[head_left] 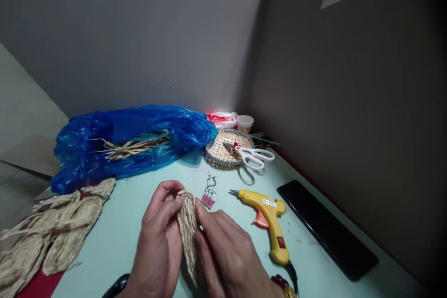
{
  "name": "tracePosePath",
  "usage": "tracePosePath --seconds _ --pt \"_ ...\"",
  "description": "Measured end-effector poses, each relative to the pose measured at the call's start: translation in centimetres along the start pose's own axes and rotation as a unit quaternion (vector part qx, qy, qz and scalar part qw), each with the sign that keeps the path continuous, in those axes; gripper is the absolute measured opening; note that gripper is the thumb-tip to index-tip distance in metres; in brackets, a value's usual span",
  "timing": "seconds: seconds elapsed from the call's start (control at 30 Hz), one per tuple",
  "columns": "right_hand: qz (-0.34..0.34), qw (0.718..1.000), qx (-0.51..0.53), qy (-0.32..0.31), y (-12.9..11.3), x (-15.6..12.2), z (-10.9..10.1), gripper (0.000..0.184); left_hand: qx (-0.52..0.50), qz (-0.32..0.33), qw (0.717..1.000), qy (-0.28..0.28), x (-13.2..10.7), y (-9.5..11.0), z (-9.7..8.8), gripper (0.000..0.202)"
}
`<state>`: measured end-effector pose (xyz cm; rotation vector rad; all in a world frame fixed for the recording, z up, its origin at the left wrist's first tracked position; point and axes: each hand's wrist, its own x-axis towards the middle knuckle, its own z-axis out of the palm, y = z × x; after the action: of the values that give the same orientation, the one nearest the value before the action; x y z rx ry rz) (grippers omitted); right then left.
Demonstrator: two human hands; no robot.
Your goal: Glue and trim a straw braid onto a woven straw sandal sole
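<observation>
Between my hands is a beige piece of braided straw [188, 228], held upright just above the table. My left hand [159, 233] grips its left side, thumb near the top edge. On the opposite side, my right hand [226, 247] pinches the edge with thumb and fingers; some of those fingers are hidden behind the piece. Just beyond my fingertips lies a pink binder clip [208, 201]. A yellow glue gun [268, 209] with an orange trigger rests to the right of my right hand, its nozzle pointing left.
Several braided straw pieces [66, 242] lie at the left edge. A blue plastic bag [139, 118] holding straw strips [132, 149] sits at the back. White-handled scissors [253, 156] lie across a woven basket [221, 149] near a paper cup [245, 124]. A black flat object [324, 228] lies right.
</observation>
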<state>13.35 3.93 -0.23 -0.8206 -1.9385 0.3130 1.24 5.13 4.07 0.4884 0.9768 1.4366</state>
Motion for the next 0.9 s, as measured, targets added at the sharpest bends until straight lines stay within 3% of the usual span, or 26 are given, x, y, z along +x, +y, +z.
tracePosePath --seconds 0.27,0.43,0.5,0.57,0.63,0.7,0.77,0.9 --pt "0.133 0.987 0.067 -0.053 0.5 1.3 -2.8 0.037 0.129 -0.045 0.987 -0.088 0.3 0.9 -0.5 0.017" --pt "0.142 0.987 0.040 -0.067 1.3 1.3 -3.4 0.043 0.081 -0.131 0.978 -0.143 0.8 2.7 0.3 0.027" --pt "0.127 0.990 0.006 -0.068 1.5 1.2 -3.6 0.042 0.077 -0.101 0.984 -0.122 1.0 3.5 0.4 0.030" --pt "0.102 0.992 -0.021 -0.068 1.6 1.2 -3.7 0.040 0.149 -0.022 0.985 -0.083 1.2 4.0 0.3 0.028" --pt "0.071 0.993 -0.040 -0.080 1.6 1.1 -3.7 0.043 0.294 0.057 0.951 -0.079 1.6 4.1 -0.2 0.025" --pt "0.037 0.993 -0.054 -0.098 1.6 1.1 -3.7 0.046 0.438 0.093 0.884 -0.135 2.1 3.9 -0.7 0.023" --pt "0.011 0.992 -0.066 -0.108 1.5 1.1 -3.8 0.047 0.492 0.096 0.844 -0.191 2.7 3.5 -1.2 0.022" --pt "0.034 0.988 -0.026 -0.148 1.3 1.3 -4.3 0.044 0.480 0.084 0.849 -0.202 3.1 2.8 -1.7 0.019"
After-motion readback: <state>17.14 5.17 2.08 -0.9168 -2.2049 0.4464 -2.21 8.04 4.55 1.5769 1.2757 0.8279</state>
